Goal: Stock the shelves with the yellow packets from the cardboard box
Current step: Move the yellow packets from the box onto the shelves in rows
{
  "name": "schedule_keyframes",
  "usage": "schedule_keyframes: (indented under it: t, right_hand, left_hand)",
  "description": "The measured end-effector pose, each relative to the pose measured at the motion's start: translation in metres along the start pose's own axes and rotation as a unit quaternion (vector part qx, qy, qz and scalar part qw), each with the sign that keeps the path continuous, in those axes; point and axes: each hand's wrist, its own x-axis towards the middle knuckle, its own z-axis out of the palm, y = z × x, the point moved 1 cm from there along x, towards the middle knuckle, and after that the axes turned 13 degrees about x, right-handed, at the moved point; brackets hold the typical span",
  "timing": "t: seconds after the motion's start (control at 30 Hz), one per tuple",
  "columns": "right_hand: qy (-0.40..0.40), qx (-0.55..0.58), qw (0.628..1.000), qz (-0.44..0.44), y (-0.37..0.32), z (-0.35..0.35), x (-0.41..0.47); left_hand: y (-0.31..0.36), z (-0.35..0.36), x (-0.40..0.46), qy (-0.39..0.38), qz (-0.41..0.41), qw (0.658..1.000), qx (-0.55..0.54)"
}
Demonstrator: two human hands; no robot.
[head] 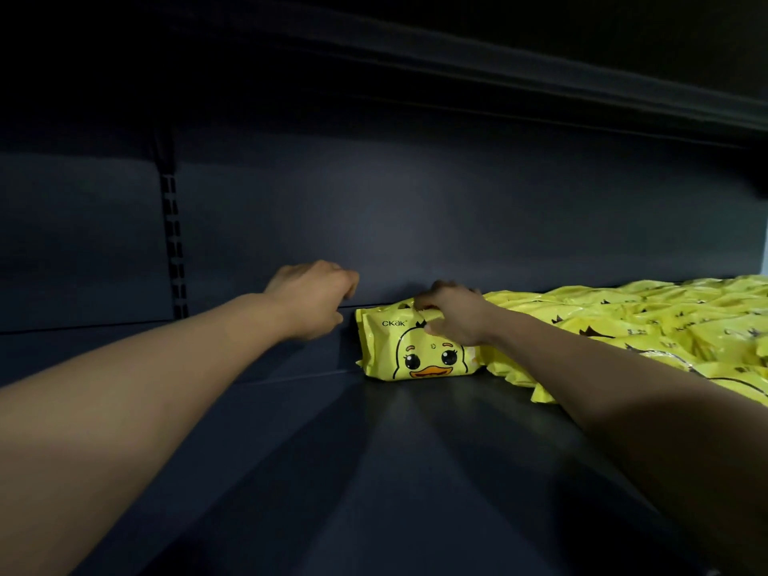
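A yellow packet [419, 355] with a cartoon duck face stands on edge at the back of the dark shelf [374, 471], its printed side facing me. My right hand [451, 313] grips its top edge, fingers curled over it. My left hand [311, 297] hovers just left of the packet near the back wall, fingers curled inward, holding nothing and not touching the packet. To the right, several more yellow packets [648, 326] lie in a flat layer along the shelf. The cardboard box is out of view.
The shelf's dark back panel [374, 226] rises right behind the hands. A slotted upright rail [173, 243] runs down the back at the left. Another shelf's underside [498, 76] hangs overhead. Bare shelf surface extends to the left and toward me.
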Motion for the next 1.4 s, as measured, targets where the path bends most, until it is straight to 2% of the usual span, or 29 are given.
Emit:
schedule_keyframes:
  t: [0.2, 0.53, 0.93, 1.17, 1.4]
  right_hand:
    - [0.042, -0.048, 0.997, 0.039, -0.003, -0.012, -0.023]
    - [0.000, -0.002, 1.000, 0.031, -0.004, -0.074, -0.112]
    - [-0.014, 0.074, 0.997, 0.018, 0.033, -0.120, -0.316]
    - [-0.103, 0.136, 0.984, 0.047, 0.073, -0.085, -0.427]
    - [-0.218, 0.171, 0.955, 0.102, 0.101, 0.006, -0.510]
  left_hand:
    - [0.008, -0.014, -0.007, -0.003, 0.005, 1.000, -0.001]
    - [0.054, -0.074, -0.031, -0.011, 0.012, 1.000, -0.019]
    - [0.190, -0.178, -0.132, -0.053, -0.011, 0.995, -0.086]
    - [0.299, -0.189, -0.210, -0.116, 0.014, 0.982, -0.148]
    - [0.387, -0.125, -0.292, -0.278, 0.083, 0.940, -0.182]
